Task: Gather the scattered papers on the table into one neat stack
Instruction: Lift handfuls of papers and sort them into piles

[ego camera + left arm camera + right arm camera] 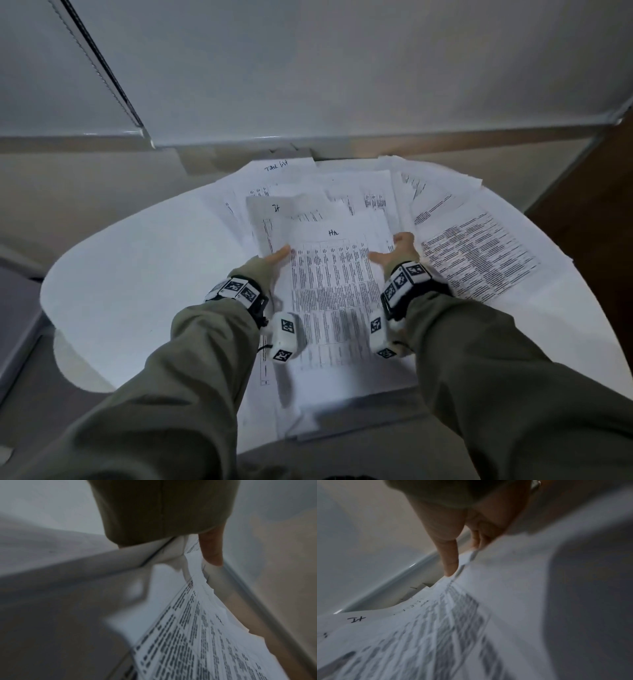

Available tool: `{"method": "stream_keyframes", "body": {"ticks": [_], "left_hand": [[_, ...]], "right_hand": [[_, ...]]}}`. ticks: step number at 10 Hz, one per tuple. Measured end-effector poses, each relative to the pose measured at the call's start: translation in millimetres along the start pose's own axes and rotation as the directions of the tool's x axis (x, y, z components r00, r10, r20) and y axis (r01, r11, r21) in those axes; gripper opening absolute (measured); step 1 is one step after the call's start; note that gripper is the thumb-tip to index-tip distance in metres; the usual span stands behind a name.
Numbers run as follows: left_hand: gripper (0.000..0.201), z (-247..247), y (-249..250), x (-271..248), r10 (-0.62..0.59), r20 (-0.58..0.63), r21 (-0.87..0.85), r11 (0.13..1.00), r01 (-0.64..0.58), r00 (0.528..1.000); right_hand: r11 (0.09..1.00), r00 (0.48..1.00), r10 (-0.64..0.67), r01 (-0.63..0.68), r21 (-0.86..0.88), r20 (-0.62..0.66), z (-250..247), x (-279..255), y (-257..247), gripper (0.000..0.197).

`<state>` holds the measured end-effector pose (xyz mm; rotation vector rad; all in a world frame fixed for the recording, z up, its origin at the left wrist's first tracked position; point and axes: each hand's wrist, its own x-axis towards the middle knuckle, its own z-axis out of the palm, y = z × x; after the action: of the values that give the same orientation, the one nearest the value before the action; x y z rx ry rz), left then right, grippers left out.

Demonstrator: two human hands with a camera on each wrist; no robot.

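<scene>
Head view: I have my left hand [274,257] and right hand [399,251] each gripping a side edge of the central bundle [332,287]. Loose papers [476,257] fanned from twelve to three o'clock on the table [137,274] are still ungathered, so I judge roughly half remains.

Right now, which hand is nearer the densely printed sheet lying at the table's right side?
Right. The right hand sits beside that densely printed sheet; the left hand is farther, across the held stack.

Dim, cool light; pale grey wall panels [308,68] behind, beige ledge [85,192] below, dark brown wooden floor [603,192] at right.
</scene>
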<state>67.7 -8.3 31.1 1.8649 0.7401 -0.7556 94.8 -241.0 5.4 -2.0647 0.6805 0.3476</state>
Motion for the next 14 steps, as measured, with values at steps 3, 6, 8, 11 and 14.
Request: {"method": "stream_keyframes", "body": {"ticks": [3, 6, 8, 11, 14], "left_hand": [[0.072, -5, -7, 41, 0.093, -0.099, -0.042, 0.994, -0.097, 0.991], [0.038, -10, -9, 34, 0.183, -0.057, 0.364, 0.919, -0.151, 0.981], [0.039, -20, 5, 21, 0.312, -0.166, 0.253, 0.930, -0.265, 0.936], [0.045, -26, 89, -57, 0.465, -0.473, -0.394, 0.648, -0.651, 0.749], [0.054, -6, 43, -51, 0.493, -0.401, -0.301, 0.725, -0.619, 0.772]], "right_hand": [[0.965, 0.974, -0.162, 0.190, -0.179, 0.161, -1, -1, -4, 0.037], [0.980, 0.963, -0.041, 0.091, -0.179, 0.266, 0, -3, -8, 0.086], [0.948, 0.973, -0.148, 0.089, 0.306, 0.176, -11, 0, -4, 0.099], [0.774, 0.894, -0.326, 0.440, 0.455, -0.309, -30, -47, -92, 0.039], [0.888, 0.964, -0.260, 0.264, 0.377, -0.064, -16, -38, -52, 0.085]]}}
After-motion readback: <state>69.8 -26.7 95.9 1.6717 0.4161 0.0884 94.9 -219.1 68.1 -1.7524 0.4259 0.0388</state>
